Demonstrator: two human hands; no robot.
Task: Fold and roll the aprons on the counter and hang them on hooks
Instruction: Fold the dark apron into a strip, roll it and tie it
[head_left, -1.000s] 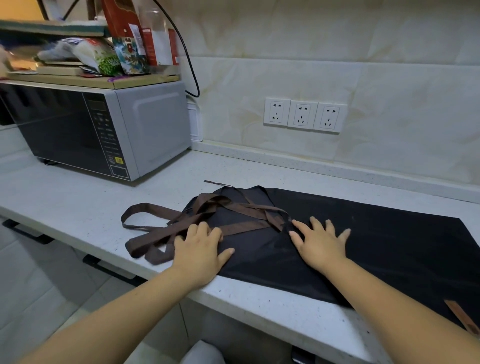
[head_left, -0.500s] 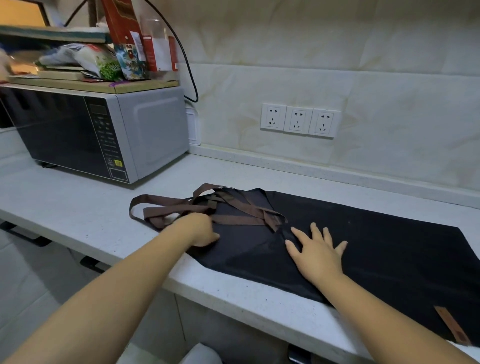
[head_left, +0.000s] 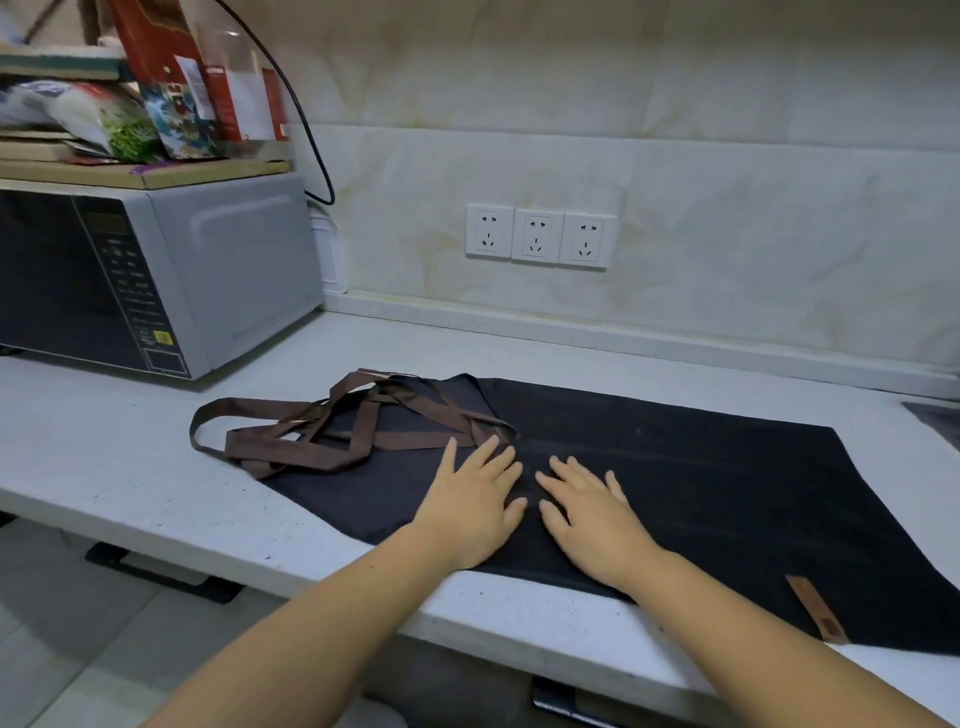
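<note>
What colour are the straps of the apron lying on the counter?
Brown; the straps show best in the head view, against the black apron.

Two bare hands in view: left hand (head_left: 470, 512) and right hand (head_left: 592, 525), five fingers visible on each. Wrists bare too. Left forearm (head_left: 291, 639) and right forearm (head_left: 769, 639) are uncovered all the way to the bottom frame edge. Nail detail too small to tell. Rest of the person is out of frame.
</note>
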